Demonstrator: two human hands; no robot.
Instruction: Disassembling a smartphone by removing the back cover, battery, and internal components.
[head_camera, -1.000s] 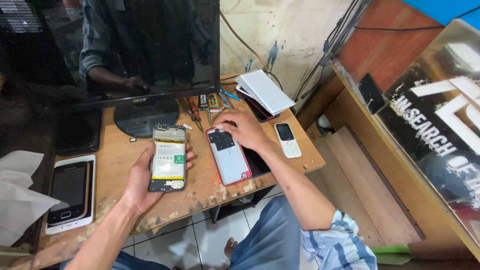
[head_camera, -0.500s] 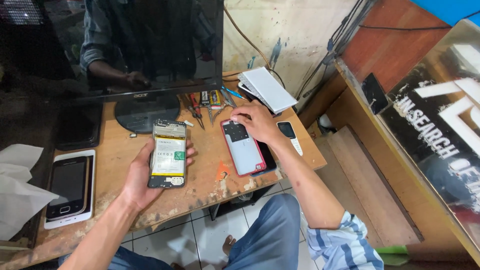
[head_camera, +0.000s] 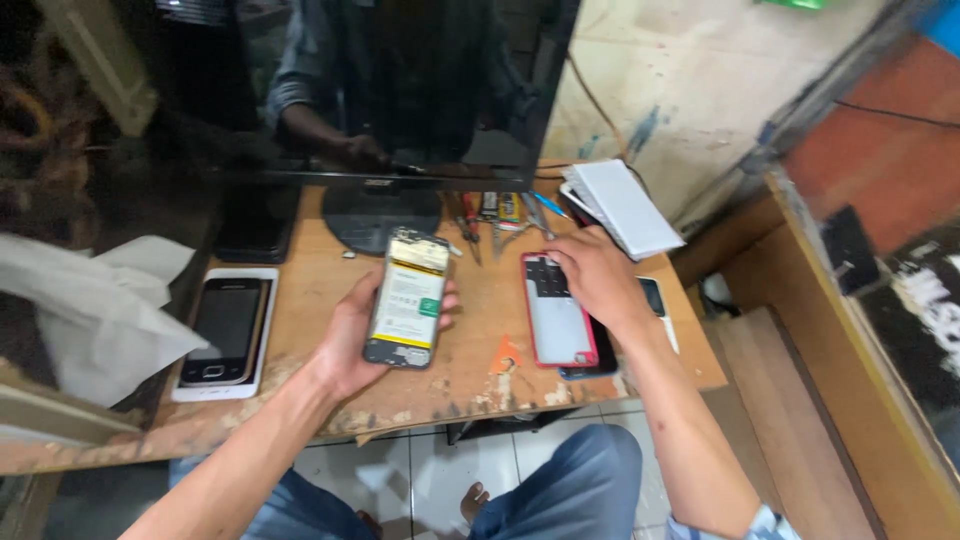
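Sitting at the worn wooden bench (head_camera: 320, 395), I have a dark monitor (head_camera: 300, 90) standing at the back on its round base, its screen mirroring a seated figure. White crumpled paper (head_camera: 90, 310) lies at the far left. A white notepad (head_camera: 625, 205) leans at the back right corner. A white-framed phone (head_camera: 225, 330) lies flat, screen up, left of my work. Small hand tools (head_camera: 495, 215) sit in a row just beside the monitor base, within reach of both hands.

My left hand (head_camera: 350, 345) cradles an opened phone (head_camera: 405, 298), back cover off, yellow battery facing me; palm is under it, thumb along the left edge, fingers curled up around the right edge. The wrist is tilted up, likely to keep the insides toward my eyes.

My right hand (head_camera: 595, 280) rests palm down on the top end of a red-rimmed back cover (head_camera: 557, 325), which lies flat over a darker phone. Fingers are loosely together and pressing it to the bench. A small white handset (head_camera: 655, 300) lies just beside that wrist.
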